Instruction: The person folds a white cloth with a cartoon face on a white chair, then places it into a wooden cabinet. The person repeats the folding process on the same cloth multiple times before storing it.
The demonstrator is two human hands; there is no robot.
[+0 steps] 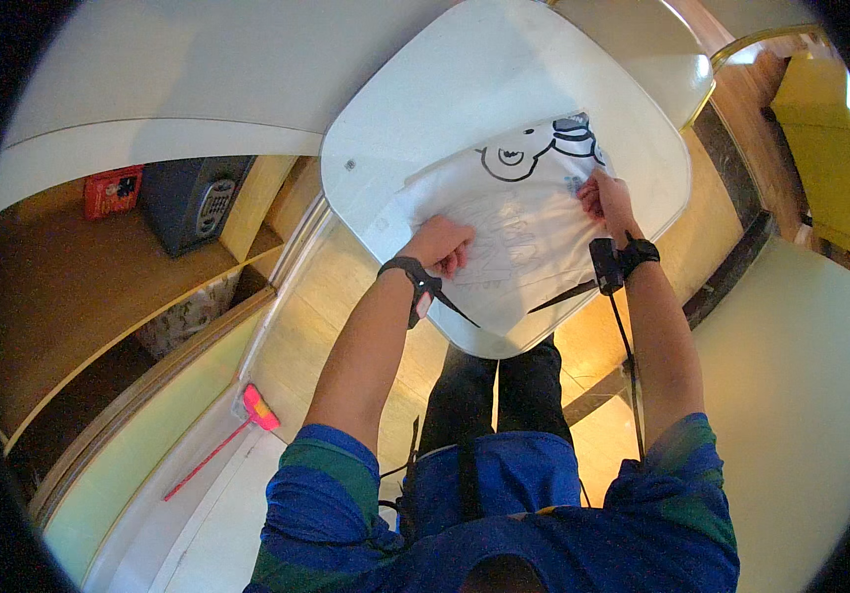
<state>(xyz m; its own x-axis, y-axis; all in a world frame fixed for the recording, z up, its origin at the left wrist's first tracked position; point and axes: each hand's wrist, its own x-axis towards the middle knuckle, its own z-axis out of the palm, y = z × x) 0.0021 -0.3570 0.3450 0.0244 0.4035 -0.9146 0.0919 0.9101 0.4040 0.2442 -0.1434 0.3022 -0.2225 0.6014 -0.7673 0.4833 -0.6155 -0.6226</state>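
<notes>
A white printed cloth (521,215), perhaps a garment, is spread over the white tabletop (410,96). It carries a cartoon animal in black outline, and faint raised or show-through lettering runs across its nearer part. My left hand (441,244) is at the cloth's left side, fingers curled down onto it; the fingertips are partly hidden. At the right edge, my right hand (603,199) pinches the cloth beside a small blue print. Creases run across the cloth between the two hands. Both wrists wear black straps with small devices.
To the left stands an open shelf unit (121,282) holding a dark grey safe (191,204) and a red box (112,191). A pink-headed brush (258,408) with a long handle leans below. Yellow furniture (821,148) and a pale panel (788,385) are at the right.
</notes>
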